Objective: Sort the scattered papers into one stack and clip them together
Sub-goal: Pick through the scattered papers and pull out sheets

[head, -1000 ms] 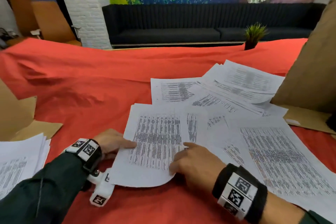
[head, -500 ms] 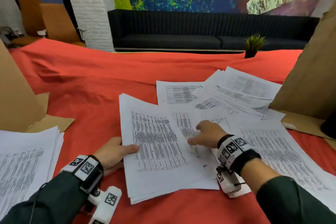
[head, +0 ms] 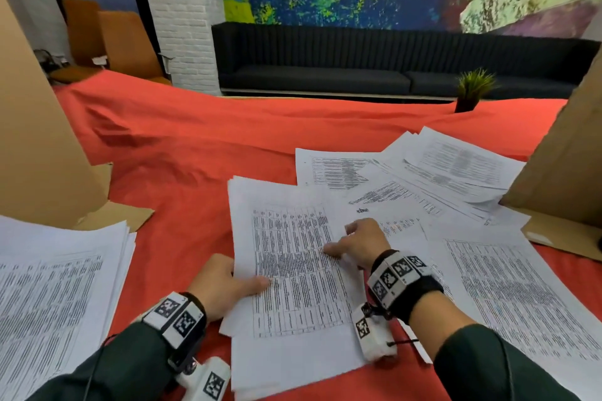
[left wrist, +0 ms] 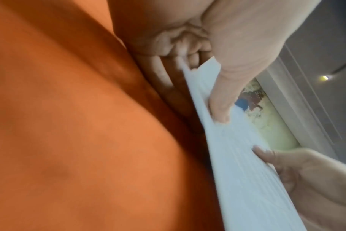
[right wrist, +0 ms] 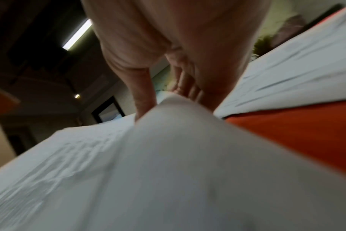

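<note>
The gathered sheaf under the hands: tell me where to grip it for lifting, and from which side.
Grip the gathered sheaf at its left long edge, from the left. There the left hand already has its thumb on top and fingers underneath, so that edge is raised off the red cloth. The right hand only presses on top.

Your table (head: 202,153) is draped in a wrinkled red cloth (head: 182,205). On it, printed sheets (head: 423,179) lie fanned and overlapping across the right half, with a squared sheaf (head: 293,270) in front of you. A thicker pile (head: 49,286) sits at the left edge. Brown cardboard pieces (head: 39,140) stand at both sides, and a small potted plant (head: 472,91) sits far right.
</note>
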The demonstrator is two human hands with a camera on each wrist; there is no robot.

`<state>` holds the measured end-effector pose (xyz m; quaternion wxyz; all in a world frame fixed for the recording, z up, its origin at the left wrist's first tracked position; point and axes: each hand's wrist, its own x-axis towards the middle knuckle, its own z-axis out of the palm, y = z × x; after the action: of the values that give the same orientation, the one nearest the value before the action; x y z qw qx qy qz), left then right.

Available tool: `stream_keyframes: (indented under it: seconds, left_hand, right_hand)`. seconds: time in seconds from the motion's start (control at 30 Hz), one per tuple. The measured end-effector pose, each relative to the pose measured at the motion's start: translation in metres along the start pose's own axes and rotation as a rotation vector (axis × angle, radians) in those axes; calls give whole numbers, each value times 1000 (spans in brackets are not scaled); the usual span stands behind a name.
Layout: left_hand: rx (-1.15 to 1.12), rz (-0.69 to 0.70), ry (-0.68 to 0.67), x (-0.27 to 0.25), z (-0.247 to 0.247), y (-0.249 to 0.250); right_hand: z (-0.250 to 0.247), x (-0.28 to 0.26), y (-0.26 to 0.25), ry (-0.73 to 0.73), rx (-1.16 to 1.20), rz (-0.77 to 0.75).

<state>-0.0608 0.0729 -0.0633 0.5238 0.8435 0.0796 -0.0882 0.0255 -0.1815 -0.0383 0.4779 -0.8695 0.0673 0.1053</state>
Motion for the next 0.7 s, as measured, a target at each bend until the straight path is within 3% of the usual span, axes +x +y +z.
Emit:
stream_keyframes:
  seconds: [0.13,0.33,0.47,0.53,0.63,0.7]
  left_hand:
    - [-74,-46,41,-8,-9,-8]
    - [-312,8,32,-4,-28,0]
    - [-212,53,26,-9,-23,5]
    - [3,34,-71,-15,-21,5]
    - [189,-119,-397,-26,-20,5]
    - [164,-191,-375,-26,-19,5]
  right_hand:
    - [-9,1,15,17,118,-8]
    - [-23,-9,23,-211,279,-89]
    - [-19,-6,25,-162,265,-30]
    - [-16,1,29,-79,249,53]
    - [-17,13,34,8,184,154]
    - [-17,12,29,-21,86,146]
